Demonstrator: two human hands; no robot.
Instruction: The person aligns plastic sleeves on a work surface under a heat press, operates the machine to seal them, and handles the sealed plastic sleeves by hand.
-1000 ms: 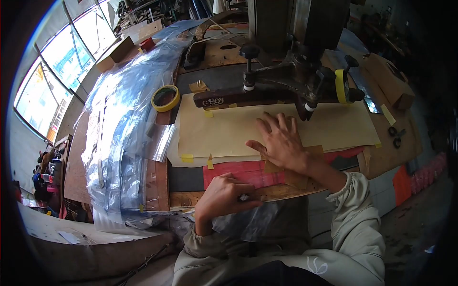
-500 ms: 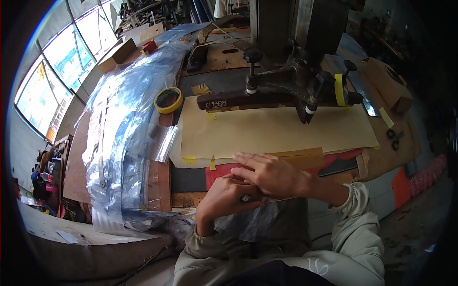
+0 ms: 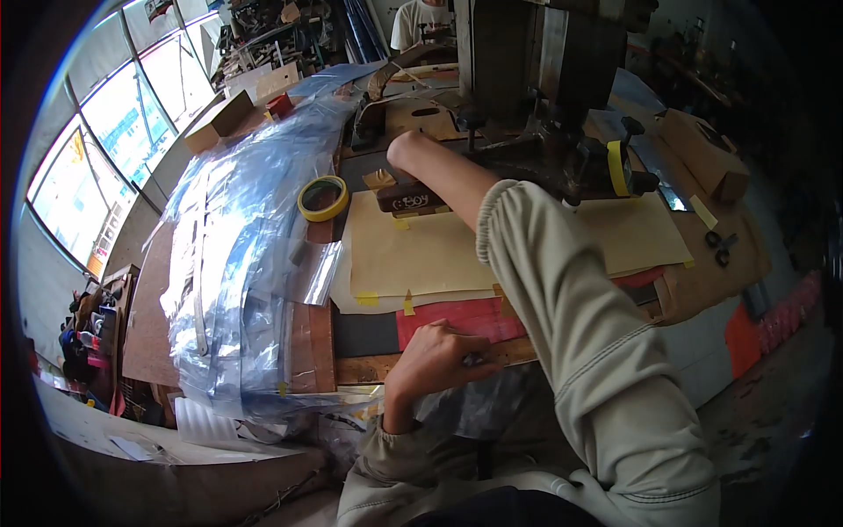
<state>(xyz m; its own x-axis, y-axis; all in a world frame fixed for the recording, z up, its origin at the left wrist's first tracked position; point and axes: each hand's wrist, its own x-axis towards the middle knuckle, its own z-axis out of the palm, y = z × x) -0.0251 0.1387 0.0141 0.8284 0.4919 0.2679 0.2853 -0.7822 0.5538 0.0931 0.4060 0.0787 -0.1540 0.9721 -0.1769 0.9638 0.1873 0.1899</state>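
Observation:
My left hand (image 3: 439,362) is curled at the front edge of the bench, resting against the red sheet (image 3: 457,320). A small shiny thing shows by its fingers, too small to name. My right arm reaches forward across the cream paper sheet (image 3: 421,263). My right hand (image 3: 409,151) is bent down beyond the dark metal bar (image 3: 406,198), its fingers hidden from view. Yellow tape pieces (image 3: 408,303) stick to the paper's edge. Left of the paper lies a roll of yellow tape (image 3: 328,213).
Clear plastic sheeting (image 3: 237,255) covers the bench's left side. A metal post (image 3: 500,61) with clamp arms rises at the back. Scissors (image 3: 722,249) and a cardboard box (image 3: 702,158) are at the right. Another person (image 3: 420,25) is at the far back.
My right hand has left my left hand and reached forward and left past the bar. The brown strip is mostly covered by my sleeve now. My left hand stays at the bench edge.

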